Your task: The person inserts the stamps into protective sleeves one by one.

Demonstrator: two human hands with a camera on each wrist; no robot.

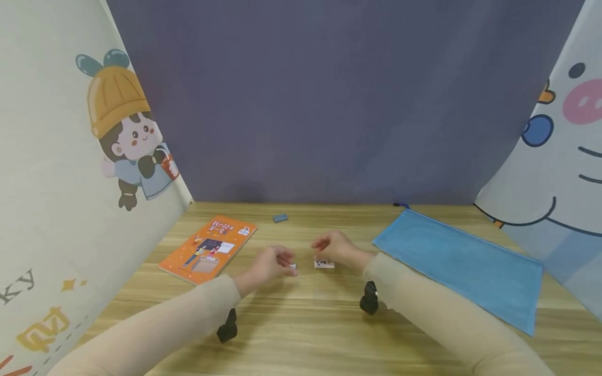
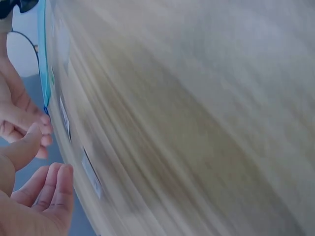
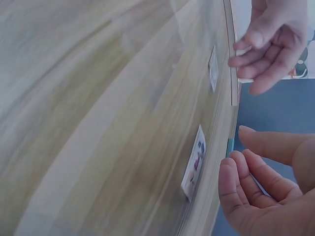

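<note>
Two small flat white cards lie side by side on the wooden table. The right card point(image 1: 324, 265) carries a dark and coloured print, plainer in the right wrist view on the same card point(image 3: 194, 164). My right hand point(image 1: 336, 247) hovers just over it, fingers loosely bent, apart from it. Of the left card point(image 1: 293, 266) only a corner shows in the head view, behind my left hand point(image 1: 271, 265); the left wrist view shows this card point(image 2: 91, 173) flat on the table. Thumb and fingers of the left hand are apart, with nothing between them.
An orange illustrated booklet point(image 1: 209, 249) lies at the left. A small blue-grey block point(image 1: 280, 218) sits near the back edge. On the right lies a flat blue pouch point(image 1: 465, 266) with a dark pull at its far corner. A dark curtain point(image 1: 329, 104) hangs behind the table.
</note>
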